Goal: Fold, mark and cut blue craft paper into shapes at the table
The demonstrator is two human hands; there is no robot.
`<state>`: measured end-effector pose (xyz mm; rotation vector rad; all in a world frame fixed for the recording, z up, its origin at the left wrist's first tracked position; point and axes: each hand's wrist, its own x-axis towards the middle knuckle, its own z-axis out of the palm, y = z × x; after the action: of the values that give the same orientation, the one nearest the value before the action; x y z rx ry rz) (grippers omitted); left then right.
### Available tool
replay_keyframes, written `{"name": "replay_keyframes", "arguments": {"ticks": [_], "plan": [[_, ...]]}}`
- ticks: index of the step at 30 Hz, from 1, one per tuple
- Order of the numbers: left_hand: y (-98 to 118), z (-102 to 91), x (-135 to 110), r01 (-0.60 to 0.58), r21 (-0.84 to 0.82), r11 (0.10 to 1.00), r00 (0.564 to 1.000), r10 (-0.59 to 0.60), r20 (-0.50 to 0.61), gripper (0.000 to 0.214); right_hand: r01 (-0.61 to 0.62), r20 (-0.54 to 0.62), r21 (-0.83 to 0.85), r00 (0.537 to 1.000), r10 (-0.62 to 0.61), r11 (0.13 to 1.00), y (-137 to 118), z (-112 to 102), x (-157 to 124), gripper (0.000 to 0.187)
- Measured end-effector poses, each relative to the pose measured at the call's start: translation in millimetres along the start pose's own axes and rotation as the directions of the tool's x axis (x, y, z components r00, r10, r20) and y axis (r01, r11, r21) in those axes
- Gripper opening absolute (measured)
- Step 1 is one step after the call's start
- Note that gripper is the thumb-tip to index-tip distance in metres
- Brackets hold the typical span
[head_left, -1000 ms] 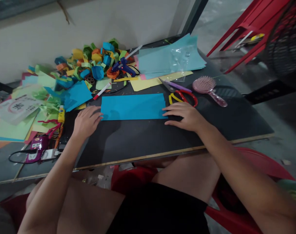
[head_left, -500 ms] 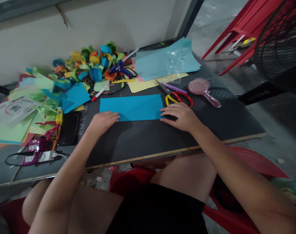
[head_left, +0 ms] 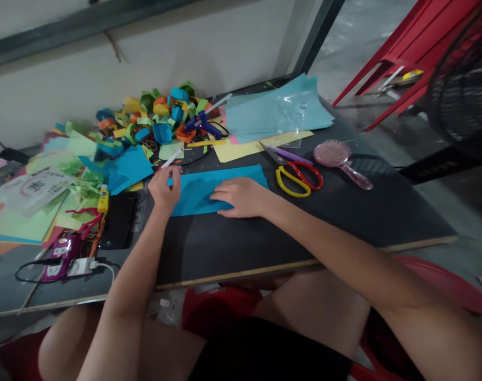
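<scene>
Left of centre, I see the left hand drawn up at the left end of the blue paper, fingers curled in; whether they pinch it I cannot tell. The paper lies mid-frame. The right hand has moved from its right end to its middle, fingers loosely spread; I'd judge it's steadying the sheet. Scissors lie right of centre, untouched.

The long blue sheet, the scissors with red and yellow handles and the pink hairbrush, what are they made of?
Long, rectangular blue sheet: looks like matte paper or thin card, from its flat, even colour and straight edges.
Scissors with red and yellow loop handles: grey blades, likely metal; smooth, bright handles, probably plastic.
Oval-headed pink hairbrush: probably plastic, its handle looks shiny.
</scene>
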<state>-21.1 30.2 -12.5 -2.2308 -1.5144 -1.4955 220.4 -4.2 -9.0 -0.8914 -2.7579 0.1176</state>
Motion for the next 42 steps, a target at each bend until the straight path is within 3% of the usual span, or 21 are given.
{"name": "replay_keyframes", "arguments": {"ticks": [4,7,9,12,13,15,17,19,21,24,26,28,30,33,38,42], "plan": [[-4.1,-8.0,-15.1,-0.057,-0.125,0.99,0.987,0.075,0.144,0.037,0.034,-0.1,-0.021,0.994,-0.036,0.999,5.9,3.4,-5.3,0.022],[-6.0,-10.2,-15.7,0.057,-0.26,0.964,0.994,-0.032,0.101,0.046,-0.042,-0.275,0.009,0.96,0.043,0.999,13.2,1.3,-13.7,0.026],[-6.5,-6.6,-11.4,0.159,-0.396,0.904,0.987,-0.151,0.053,0.056,-0.161,-0.441,0.049,0.882,0.166,0.986,18.4,-0.7,-17.2,0.024],[-6.3,3.3,-6.6,0.271,-0.557,0.785,0.957,-0.282,0.069,0.07,-0.299,-0.611,0.149,0.722,0.325,0.943,26.3,0.5,-19.2,0.021],[-6.2,6.7,-6.5,0.29,-0.586,0.756,0.951,-0.298,0.086,0.073,-0.316,-0.625,0.171,0.698,0.351,0.933,28.9,2.2,-19.2,0.021],[-6.4,11.7,-8.4,0.288,-0.614,0.735,0.952,-0.288,0.102,0.072,-0.324,-0.617,0.195,0.693,0.372,0.926,33.3,6.2,-18.6,0.022],[-6.7,12.9,-11.1,0.251,-0.581,0.775,0.965,-0.248,0.087,0.063,-0.32,-0.596,0.23,0.7,0.393,0.919,35.2,8.8,-17.5,0.023],[-6.5,10.0,-12.5,0.193,-0.448,0.873,0.979,-0.204,0.025,0.057,-0.321,-0.591,0.306,0.674,0.444,0.896,33.3,8.4,-16.3,0.023],[-5.5,4.8,-12.9,0.109,-0.223,0.969,0.986,-0.133,-0.095,0.068,-0.313,-0.584,0.425,0.622,0.521,0.85,28.1,5.9,-15.4,0.024],[-1.3,-0.8,-14.1,-0.005,0.081,0.997,0.967,0.026,-0.253,0.092,-0.25,-0.537,0.632,0.541,0.648,0.733,19.0,3.3,-13.6,0.028],[4.5,-0.4,-16.1,-0.031,0.111,0.993,0.968,0.057,-0.246,0.1,-0.196,-0.498,0.736,0.492,0.715,0.648,14.6,4.7,-11.3,0.03],[12.5,2.7,-18.4,-0.009,-0.018,1.0,0.989,0.006,-0.149,0.101,-0.117,-0.469,0.812,0.454,0.758,0.572,11.9,8.2,-8.1,0.029],[21.1,6.7,-20.5,0.061,-0.203,0.977,0.998,-0.059,0.018,0.096,-0.025,-0.433,0.867,0.455,0.778,0.497,10.1,11.8,-5.2,0.029],[31.4,10.3,-23.3,0.164,-0.362,0.918,0.971,-0.085,0.223,0.09,0.054,-0.392,0.905,0.492,0.778,0.422,7.7,14.1,-3.5,0.032],[37.9,9.2,-28.0,0.216,-0.439,0.872,0.963,-0.116,0.243,0.081,0.111,-0.386,0.911,0.566,0.728,0.397,1.6,8.2,-5.4,0.023],[34.8,7.9,-27.5,0.243,-0.43,0.87,0.962,-0.158,0.222,0.076,0.148,-0.42,0.893,0.61,0.672,0.424,-5.1,2.9,-6.6,0.02]]}}
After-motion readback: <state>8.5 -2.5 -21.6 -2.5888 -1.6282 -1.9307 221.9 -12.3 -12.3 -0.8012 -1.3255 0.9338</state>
